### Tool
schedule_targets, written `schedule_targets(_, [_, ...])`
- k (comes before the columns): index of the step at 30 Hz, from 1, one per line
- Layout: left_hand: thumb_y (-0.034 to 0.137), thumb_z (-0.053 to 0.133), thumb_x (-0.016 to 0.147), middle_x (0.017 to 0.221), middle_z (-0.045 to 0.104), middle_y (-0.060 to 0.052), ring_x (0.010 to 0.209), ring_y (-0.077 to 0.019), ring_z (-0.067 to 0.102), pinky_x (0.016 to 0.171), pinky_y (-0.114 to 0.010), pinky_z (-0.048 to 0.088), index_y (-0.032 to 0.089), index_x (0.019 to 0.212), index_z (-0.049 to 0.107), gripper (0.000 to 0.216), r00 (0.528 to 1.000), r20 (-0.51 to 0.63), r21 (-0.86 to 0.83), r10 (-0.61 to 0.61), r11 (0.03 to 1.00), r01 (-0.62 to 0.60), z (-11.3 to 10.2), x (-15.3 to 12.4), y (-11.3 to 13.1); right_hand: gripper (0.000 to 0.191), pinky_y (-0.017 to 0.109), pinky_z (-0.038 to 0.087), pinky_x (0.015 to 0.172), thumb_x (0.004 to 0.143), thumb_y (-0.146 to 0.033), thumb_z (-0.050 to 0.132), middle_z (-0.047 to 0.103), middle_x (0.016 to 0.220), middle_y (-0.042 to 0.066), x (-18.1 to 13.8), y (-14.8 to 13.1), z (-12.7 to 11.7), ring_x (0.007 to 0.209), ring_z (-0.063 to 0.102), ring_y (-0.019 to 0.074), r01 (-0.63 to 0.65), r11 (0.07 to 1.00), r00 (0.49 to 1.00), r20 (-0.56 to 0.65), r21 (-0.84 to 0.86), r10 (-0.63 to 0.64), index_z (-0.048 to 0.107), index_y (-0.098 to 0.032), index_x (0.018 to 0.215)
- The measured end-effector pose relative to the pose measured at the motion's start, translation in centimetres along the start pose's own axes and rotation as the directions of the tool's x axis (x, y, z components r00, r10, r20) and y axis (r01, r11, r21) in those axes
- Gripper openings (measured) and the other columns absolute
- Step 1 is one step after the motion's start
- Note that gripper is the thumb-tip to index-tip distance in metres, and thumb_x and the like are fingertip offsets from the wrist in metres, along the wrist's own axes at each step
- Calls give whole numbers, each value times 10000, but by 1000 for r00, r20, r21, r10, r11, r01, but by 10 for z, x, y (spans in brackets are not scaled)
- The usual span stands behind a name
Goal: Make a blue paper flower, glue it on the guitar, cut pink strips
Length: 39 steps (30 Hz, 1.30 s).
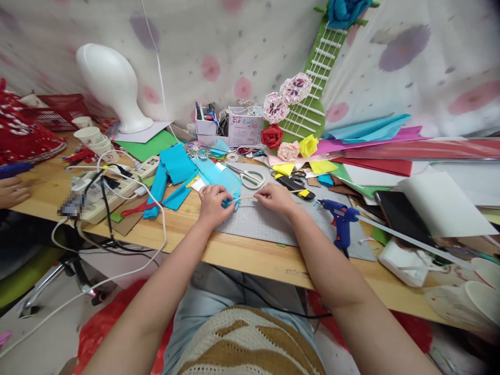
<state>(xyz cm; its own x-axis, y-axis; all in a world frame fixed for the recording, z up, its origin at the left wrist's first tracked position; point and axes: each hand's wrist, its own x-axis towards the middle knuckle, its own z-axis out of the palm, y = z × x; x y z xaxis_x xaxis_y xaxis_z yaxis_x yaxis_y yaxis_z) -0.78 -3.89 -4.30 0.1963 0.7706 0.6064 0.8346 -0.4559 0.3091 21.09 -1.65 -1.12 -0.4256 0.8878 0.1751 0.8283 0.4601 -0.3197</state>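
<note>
Over the grey cutting mat point(253, 224), my left hand point(214, 204) is closed on a small piece of blue crepe paper point(236, 202). My right hand point(275, 199) pinches a thin wooden stick point(247, 197), whose left end meets the blue paper at my left fingertips. The stick's other end sticks out to the right, past my right hand. Light blue crepe paper point(221, 174) lies just behind my left hand. White-handled scissors point(252, 179) rest behind the gap between my hands, and a black and yellow utility knife point(295, 188) is behind my right hand.
A blue glue gun point(340, 219) stands on the mat's right side. At left are a power strip point(113, 200) with tangled cords and paper cups point(89, 136). A white foam head point(113, 86) and a green paper guitar point(308, 109) stand behind. Another person's hand point(13, 191) shows at far left.
</note>
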Motion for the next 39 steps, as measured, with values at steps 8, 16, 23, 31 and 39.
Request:
schedule_targets(8, [324, 651, 715, 904, 611, -35, 939, -206, 505, 929, -418, 259, 230, 738, 668, 99, 999, 45, -25, -15, 1000, 16, -3, 1, 2, 222, 256, 399, 791, 837, -283, 516, 691, 931, 33, 1, 2, 1, 945, 564, 168, 58, 998, 998, -14, 39, -57, 712, -220, 918])
schedule_targets(16, [317, 643, 719, 896, 608, -32, 935, -201, 508, 941, -419, 250, 223, 727, 660, 96, 999, 39, -34, -2, 999, 3, -2, 0, 2, 194, 263, 409, 806, 828, -241, 544, 678, 929, 43, 3, 6, 6, 913, 557, 163, 166, 984, 985, -55, 67, -162, 707, -201, 925])
schedule_targets(23, [313, 659, 703, 905, 608, -31, 939, -200, 510, 941, -413, 248, 223, 756, 660, 104, 998, 55, -40, -16, 999, 18, -4, 1, 5, 189, 276, 402, 805, 819, -242, 559, 652, 940, 54, 2, 4, 2, 904, 551, 166, 136, 990, 990, -45, 29, -135, 720, -216, 916])
schedule_targets(31, [341, 641, 718, 914, 611, -32, 951, -210, 516, 954, -414, 242, 230, 758, 658, 119, 998, 49, -41, -46, 998, 48, -6, 2, 6, 205, 275, 403, 796, 838, -269, 540, 677, 959, 44, 1, 5, -6, 948, 552, 176, 150, 989, 989, 17, -2, -150, 720, -218, 923])
schedule_targets(39, [147, 481, 752, 902, 607, -43, 930, -214, 528, 881, -382, 337, 208, 856, 572, 151, 907, -184, -123, -379, 924, 361, -23, 8, -30, 219, 255, 402, 709, 834, -310, 524, 676, 990, 29, -3, 14, -21, 952, 564, 178, 5, 993, 1000, 1, -115, -5, 720, -233, 894])
